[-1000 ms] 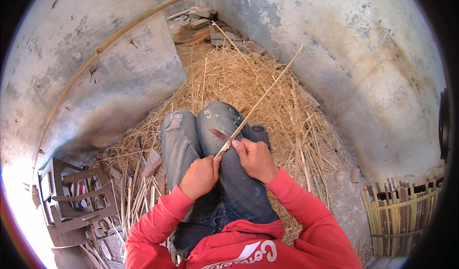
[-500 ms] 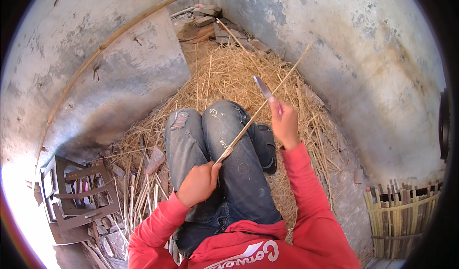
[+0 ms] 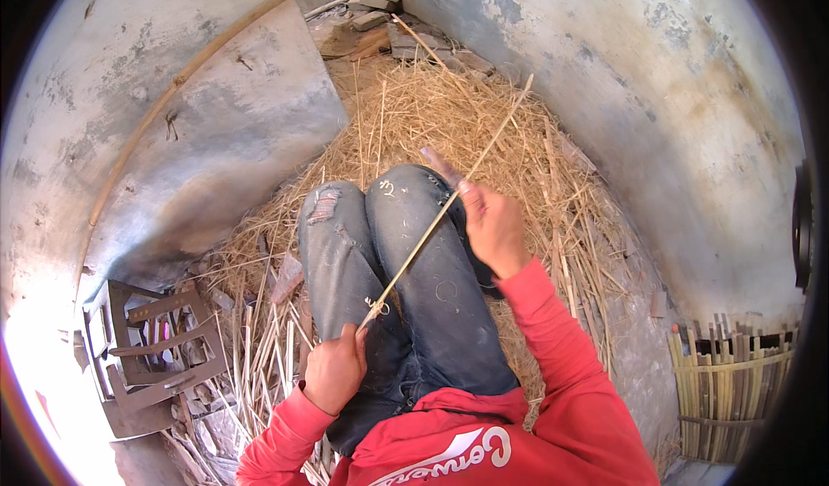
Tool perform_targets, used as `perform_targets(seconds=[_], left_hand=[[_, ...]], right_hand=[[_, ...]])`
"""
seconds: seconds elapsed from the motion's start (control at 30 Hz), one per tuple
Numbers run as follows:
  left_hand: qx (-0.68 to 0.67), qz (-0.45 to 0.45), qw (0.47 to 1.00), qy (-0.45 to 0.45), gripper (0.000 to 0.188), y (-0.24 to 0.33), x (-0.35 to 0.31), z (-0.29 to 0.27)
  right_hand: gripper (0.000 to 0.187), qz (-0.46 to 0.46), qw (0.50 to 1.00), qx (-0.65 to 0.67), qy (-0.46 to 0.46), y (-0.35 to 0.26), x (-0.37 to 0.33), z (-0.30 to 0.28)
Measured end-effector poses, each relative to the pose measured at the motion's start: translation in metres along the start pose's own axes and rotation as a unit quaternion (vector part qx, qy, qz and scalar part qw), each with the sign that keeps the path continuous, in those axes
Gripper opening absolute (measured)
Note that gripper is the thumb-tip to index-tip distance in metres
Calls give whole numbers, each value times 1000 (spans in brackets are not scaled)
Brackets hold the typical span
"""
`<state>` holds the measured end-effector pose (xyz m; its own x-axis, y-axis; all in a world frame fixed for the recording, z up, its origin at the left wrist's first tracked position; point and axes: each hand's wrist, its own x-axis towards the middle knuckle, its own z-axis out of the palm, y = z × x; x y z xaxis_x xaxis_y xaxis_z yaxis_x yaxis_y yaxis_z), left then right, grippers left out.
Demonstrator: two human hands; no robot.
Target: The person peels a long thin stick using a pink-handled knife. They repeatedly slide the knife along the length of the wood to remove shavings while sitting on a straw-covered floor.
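Note:
A long thin strip of cane or bamboo (image 3: 425,237) slants across my jeans, from near my left lap up to the straw at the far right. Its near end is gripped by my left hand (image 3: 338,368), fingers closed round it. Curled pale shavings (image 3: 377,306) cling to the strip just beyond those fingers. My right hand (image 3: 497,231) is closed on a knife, its thumb at the strip. The knife's blade (image 3: 441,166) points up and left, crossing close to the strip; the handle is hidden in my fist.
Straw and shavings (image 3: 432,115) cover the floor ahead, with bricks (image 3: 376,11) in the far corner. A dark broken frame (image 3: 164,348) stands at left beside loose sticks (image 3: 263,356). A slatted basket (image 3: 730,382) stands at right. A long bent pole (image 3: 177,80) leans along the left wall.
My left hand has drawn back toward me and left with the strip. My right hand and the knife have moved left and nearer. The shavings now stand more clearly off the strip.

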<state>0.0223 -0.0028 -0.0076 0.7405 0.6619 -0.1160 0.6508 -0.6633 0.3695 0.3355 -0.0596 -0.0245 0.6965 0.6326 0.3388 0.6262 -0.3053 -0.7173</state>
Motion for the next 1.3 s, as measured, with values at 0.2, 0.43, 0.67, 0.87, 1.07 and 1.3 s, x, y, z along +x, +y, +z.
perform_targets(seconds=[0.2, 0.43, 0.67, 0.87, 1.07, 1.3], left_hand=[[-1, -2, 1000, 20, 26, 29, 31, 6], [7, 17, 998, 62, 30, 58, 79, 18], [10, 34, 997, 70, 32, 61, 81, 17], [20, 18, 997, 75, 30, 64, 80, 21], [25, 17, 997, 72, 29, 63, 81, 23], [-43, 55, 995, 66, 36, 51, 88, 21]], right_hand=[[45, -21, 999, 35, -7, -5, -31, 7], [46, -20, 995, 36, -88, -23, -58, -1], [49, 87, 943, 231, -221, -2, -49, -12], [44, 82, 950, 273, -125, -16, -45, -16], [29, -23, 981, 187, -35, -38, -46, -1], [13, -42, 977, 149, -144, -54, -85, -11]])
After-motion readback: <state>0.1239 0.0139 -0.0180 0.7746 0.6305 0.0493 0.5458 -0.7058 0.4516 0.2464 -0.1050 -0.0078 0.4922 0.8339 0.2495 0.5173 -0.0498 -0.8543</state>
